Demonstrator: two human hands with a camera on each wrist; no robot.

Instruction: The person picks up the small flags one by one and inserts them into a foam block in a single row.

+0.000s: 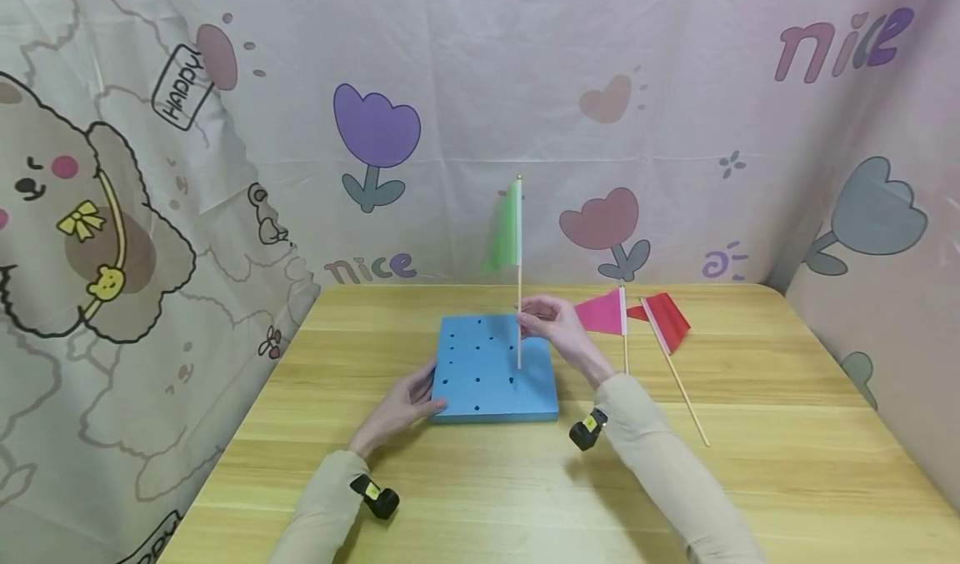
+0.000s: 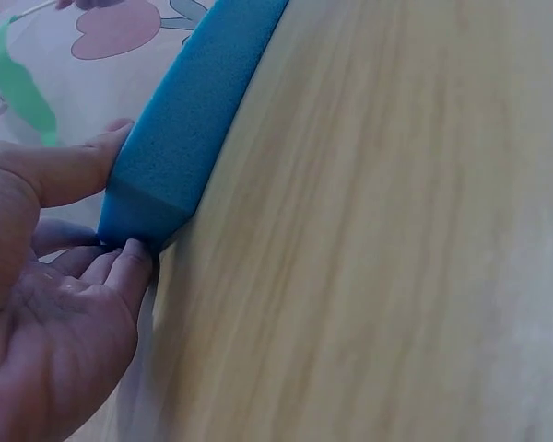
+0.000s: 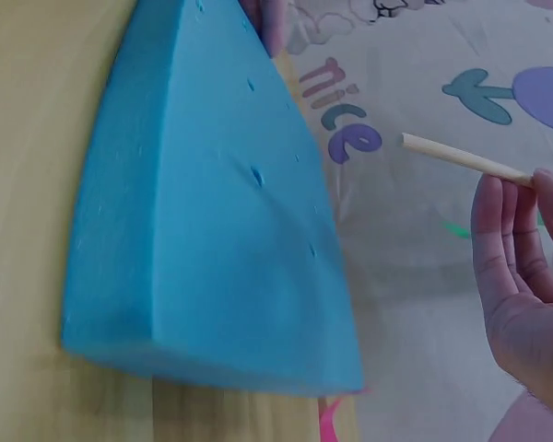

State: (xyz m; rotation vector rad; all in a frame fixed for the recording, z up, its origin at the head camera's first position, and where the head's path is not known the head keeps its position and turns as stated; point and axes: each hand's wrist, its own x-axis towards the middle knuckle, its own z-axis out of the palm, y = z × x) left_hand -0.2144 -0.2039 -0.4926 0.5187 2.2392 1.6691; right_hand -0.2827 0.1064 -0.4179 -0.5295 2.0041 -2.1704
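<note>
A blue foam block with rows of small holes lies flat on the wooden table. At its left edge, my left hand grips the block, thumb over the top face and fingers against the side, as the left wrist view also shows. My right hand pinches the wooden stick of a green flag between thumb and fingers. That flag stands upright over the block's right half, cloth at the top. In the right wrist view, the bare lower end of the stick is apart from the block's holed face.
To the right of the block, a pink flag and a red flag lie on the table, partly beyond my right forearm. Behind the table hangs a printed cloth backdrop. Each wrist carries a small black camera.
</note>
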